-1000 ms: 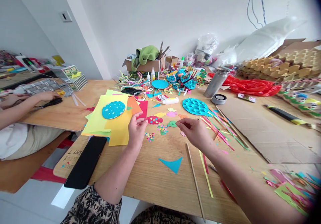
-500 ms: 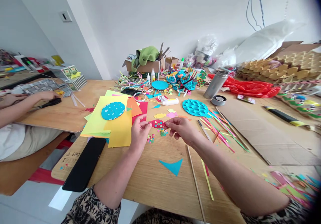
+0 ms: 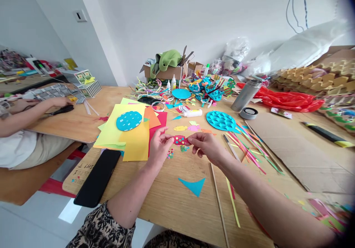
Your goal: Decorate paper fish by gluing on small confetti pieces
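Observation:
A small red paper piece with coloured dots (image 3: 180, 140) is stretched between my two hands above the table. My left hand (image 3: 161, 146) pinches its left end, and my right hand (image 3: 205, 144) pinches the right end. Just beneath it lie small heaps of paper dots (image 3: 170, 153). Beyond my fingers are a yellow paper fish (image 3: 180, 128) and a pink one (image 3: 193, 128). A blue paper scrap (image 3: 192, 186) lies nearer to me. To the left, a blue dotted oval (image 3: 129, 121) rests on yellow sheets (image 3: 135, 144).
A black phone (image 3: 97, 178) lies at the left edge. Rightward are a thin stick (image 3: 219, 203), a pen (image 3: 232, 147), paper strips (image 3: 252, 148), a blue cupped oval (image 3: 221, 120), a metal flask (image 3: 246, 95) and cardboard (image 3: 294, 148). Another person's hand (image 3: 61, 102) is at the left table.
The view has shifted slightly, so most things appear further right. Both my hands still hold the red piece, which now shows its dotted face a little more fully.

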`<state>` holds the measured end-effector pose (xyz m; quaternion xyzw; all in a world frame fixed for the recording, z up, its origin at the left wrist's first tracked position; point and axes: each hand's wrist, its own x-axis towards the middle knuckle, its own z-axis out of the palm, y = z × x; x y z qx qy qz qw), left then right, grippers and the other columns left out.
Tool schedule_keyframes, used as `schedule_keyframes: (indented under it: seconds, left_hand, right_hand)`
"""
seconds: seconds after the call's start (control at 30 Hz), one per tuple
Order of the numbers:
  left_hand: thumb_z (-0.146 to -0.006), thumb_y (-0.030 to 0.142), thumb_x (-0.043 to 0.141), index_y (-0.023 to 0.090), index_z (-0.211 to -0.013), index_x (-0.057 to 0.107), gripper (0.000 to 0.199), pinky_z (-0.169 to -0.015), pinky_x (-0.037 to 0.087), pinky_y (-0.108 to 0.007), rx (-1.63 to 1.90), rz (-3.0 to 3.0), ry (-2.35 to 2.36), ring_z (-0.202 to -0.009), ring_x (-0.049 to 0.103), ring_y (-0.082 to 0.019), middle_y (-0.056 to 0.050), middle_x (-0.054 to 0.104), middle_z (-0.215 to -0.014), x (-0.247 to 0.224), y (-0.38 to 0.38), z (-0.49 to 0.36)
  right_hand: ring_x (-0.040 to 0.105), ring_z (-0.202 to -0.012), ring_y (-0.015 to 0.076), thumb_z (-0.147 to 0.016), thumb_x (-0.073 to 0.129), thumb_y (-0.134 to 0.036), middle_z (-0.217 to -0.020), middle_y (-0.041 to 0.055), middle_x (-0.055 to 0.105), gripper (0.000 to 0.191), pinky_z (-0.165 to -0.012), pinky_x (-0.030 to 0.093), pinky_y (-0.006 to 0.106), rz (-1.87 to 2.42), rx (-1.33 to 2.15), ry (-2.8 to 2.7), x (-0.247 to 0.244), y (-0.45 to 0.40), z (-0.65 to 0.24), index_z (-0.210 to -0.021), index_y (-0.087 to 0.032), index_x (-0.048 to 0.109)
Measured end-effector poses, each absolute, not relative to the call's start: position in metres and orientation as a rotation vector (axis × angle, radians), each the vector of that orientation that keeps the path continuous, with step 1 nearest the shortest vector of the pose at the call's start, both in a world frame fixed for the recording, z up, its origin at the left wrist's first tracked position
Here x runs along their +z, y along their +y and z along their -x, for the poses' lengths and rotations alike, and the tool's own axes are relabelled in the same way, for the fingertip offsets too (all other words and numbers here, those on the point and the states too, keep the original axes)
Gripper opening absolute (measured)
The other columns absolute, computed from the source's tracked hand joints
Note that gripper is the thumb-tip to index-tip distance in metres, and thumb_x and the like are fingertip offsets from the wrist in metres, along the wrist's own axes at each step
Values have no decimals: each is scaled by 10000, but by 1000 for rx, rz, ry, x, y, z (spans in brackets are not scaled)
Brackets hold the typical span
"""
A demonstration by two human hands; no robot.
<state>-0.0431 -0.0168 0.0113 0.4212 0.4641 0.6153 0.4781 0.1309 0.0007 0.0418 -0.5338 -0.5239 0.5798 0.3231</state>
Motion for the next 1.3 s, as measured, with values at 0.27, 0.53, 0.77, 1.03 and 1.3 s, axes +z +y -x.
schedule_keyframes:
  seconds: [0.27, 0.53, 0.77, 1.03, 1.3]
  left_hand:
    - [-633, 172, 708, 171, -1108, 558, 498, -570, 465, -201, 1445, -1046, 1163, -573, 591, -93, 40, 648, -696, 12, -18, 42]
    - [-621, 180, 677, 178, -1122, 552, 516, -560, 463, -208, 1392, -1040, 1170, -574, 607, -106, 35, 652, -699, 12, -17, 42]
    - [-614, 179, 687, 177, -1108, 556, 511, -585, 471, -223, 1402, -1043, 1156, -607, 633, -125, 23, 677, -694, 10, -16, 42]
    - [-610, 173, 687, 169, -1097, 558, 504, -574, 478, -225, 1393, -997, 1161, -588, 627, -123, 30, 668, -685, 10, -16, 42]
    - [-617, 198, 716, 172, -1110, 561, 518, -619, 490, -238, 1389, -968, 1183, -675, 659, -151, 9, 680, -729, 4, -14, 46]
  right_hand:
    - [536, -442, 69, -760, 641, -265, -611, -3, 638, 130, -354, 350, 167, 1388, 1528, -1397, 42, -3, -124, -690, -157, 628]
    - [551, -454, 76, -711, 718, -272, -666, 8, 644, 299, -328, 358, 160, 1339, 1609, -1325, 37, -6, -120, -962, -132, 639]
    - [501, -430, 66, -697, 690, -206, -587, -30, 592, 262, -322, 350, 153, 1285, 1569, -1365, 32, -6, -111, -941, -140, 621]
    - [573, -493, 104, -707, 683, -278, -673, 15, 638, 312, -359, 385, 186, 1279, 1570, -1354, 36, -5, -119, -978, -139, 612]
    - [646, -770, 179, -789, 580, -210, -856, 60, 718, 164, -708, 488, 308, 1608, 436, -1846, 49, 77, -165, -913, -168, 679]
